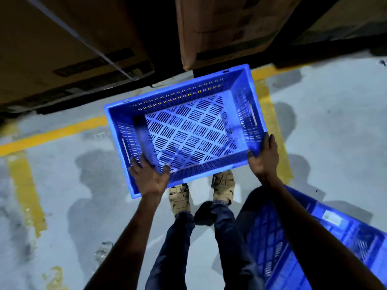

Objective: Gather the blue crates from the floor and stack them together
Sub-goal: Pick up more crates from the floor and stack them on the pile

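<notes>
rectangular blue plastic crate [186,126] with slotted walls and lattice bottom, held up over the feet, left hand [149,177] curled over its near-left corner rim, right hand [264,156] wrapped round its near-right corner, another blue crate [326,233] at lower right, glossy grey floor [335,114] with chipped yellow lines, cardboard boxes [226,26] behind

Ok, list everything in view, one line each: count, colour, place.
held crate: one, blue, empty, carried in front of the person above the floor
second crate: one, blue, lower right, beside the right leg
cardboard boxes: at least two, brown, along the top
floor lines: yellow, painted on the grey floor
shoes: two, tan, below the held crate
trousers: dark blue, centre bottom
left hand: grips the held crate's near left corner
right hand: grips its near right corner
</notes>
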Tool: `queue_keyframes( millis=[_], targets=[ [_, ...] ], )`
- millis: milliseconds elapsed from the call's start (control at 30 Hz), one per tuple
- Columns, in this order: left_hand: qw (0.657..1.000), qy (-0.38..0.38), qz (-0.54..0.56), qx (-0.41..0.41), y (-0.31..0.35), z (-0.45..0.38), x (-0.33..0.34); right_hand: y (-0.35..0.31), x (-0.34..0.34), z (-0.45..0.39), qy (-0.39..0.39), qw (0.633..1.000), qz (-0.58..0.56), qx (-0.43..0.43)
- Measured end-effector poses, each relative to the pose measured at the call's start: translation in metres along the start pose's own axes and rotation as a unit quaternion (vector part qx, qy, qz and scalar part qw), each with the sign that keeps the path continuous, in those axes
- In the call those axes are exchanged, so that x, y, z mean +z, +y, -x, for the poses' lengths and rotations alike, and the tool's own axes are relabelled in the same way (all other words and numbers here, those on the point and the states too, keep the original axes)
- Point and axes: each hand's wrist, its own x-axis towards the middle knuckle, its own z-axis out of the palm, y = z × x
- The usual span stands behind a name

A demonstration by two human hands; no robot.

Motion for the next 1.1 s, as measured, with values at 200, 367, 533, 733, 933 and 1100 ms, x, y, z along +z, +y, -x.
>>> queue_keyframes(
  millis=[200, 367, 533, 733, 933, 1100],
  targets=[
    [0.964, -0.165, 0.024, 0.206, 0.041, 0.056, 0.023, 0.008, 0.006, 0.084, 0.033, 0.983, -0.171, 0.065],
    [0.904, -0.262, -0.038, 0.336, 0.059, 0.113, 0.04, 0.032, 0.011, 0.181, 0.108, 0.947, -0.258, 0.161],
    [0.86, -0.331, -0.061, 0.385, 0.056, 0.159, 0.052, 0.081, 0.039, 0.264, 0.185, 0.897, -0.31, 0.255],
    [0.829, -0.354, -0.086, 0.425, 0.017, 0.204, 0.088, 0.14, 0.069, 0.346, 0.254, 0.809, -0.382, 0.368],
    [0.771, -0.418, -0.151, 0.456, -0.015, 0.299, 0.119, 0.195, 0.079, 0.44, 0.29, 0.692, -0.451, 0.484],
    [0.671, -0.448, -0.24, 0.539, -0.005, 0.363, 0.169, 0.26, 0.078, 0.472, 0.302, 0.657, -0.45, 0.524]
  ],
)
